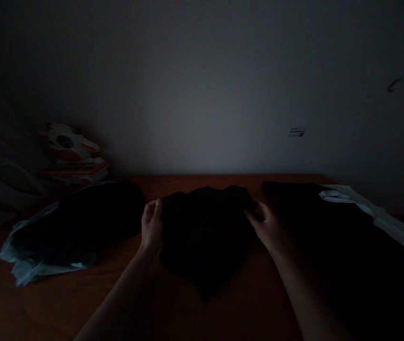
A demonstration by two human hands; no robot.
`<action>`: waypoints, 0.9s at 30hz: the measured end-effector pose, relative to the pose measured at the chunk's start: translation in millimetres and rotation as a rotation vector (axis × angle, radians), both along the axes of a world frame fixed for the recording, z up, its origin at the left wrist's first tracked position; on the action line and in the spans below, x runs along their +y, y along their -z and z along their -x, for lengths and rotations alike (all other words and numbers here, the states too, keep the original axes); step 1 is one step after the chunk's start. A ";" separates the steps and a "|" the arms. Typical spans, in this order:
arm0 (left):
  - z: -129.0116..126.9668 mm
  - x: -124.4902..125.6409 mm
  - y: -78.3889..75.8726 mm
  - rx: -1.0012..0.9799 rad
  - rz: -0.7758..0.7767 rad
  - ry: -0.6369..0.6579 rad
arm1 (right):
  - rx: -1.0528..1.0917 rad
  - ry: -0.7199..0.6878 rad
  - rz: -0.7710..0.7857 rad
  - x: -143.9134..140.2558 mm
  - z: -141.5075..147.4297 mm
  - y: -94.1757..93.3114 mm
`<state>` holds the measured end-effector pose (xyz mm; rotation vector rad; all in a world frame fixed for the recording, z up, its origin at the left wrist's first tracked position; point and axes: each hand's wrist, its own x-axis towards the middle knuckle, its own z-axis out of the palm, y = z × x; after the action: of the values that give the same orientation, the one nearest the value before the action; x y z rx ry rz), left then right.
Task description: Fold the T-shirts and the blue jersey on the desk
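A black cloth (pixel 205 232), too dark to tell what kind of garment it is, spreads over the wooden table in front of me. Its lower end narrows to a point. My left hand (pixel 151 226) pinches its left edge between thumb and fingers. At the upper right edge, my right hand (pixel 264 225) has its thumb and fingers closed around the fabric. Folds inside the cloth are lost in the dark.
On the left of the table (pixel 117 289) lies a dark heap of fabric (pixel 92 222) with pale blue cloth (pixel 35 272) under it. More black fabric (pixel 337 255) covers the right, beside white cloth (pixel 382 213). A cow-shaped toy keyboard (pixel 74 156) stands against the wall (pixel 202 94).
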<state>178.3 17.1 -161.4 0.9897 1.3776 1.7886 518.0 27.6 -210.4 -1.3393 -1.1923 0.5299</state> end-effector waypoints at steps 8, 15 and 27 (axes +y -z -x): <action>38.4 18.8 22.1 0.495 -0.125 -0.338 | -0.273 0.159 -0.069 -9.5 0.4 -14.0; -0.6 -6.2 21.0 1.303 -0.235 0.332 | -0.675 -0.198 -0.106 -30.5 45.2 -10.0; 7.4 4.9 21.2 0.784 0.012 0.246 | -0.180 0.055 -0.026 -12.3 21.2 -5.2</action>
<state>170.9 22.0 -182.6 1.8832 1.5996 1.2399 496.8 15.4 -205.2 -1.4164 -1.3005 0.3591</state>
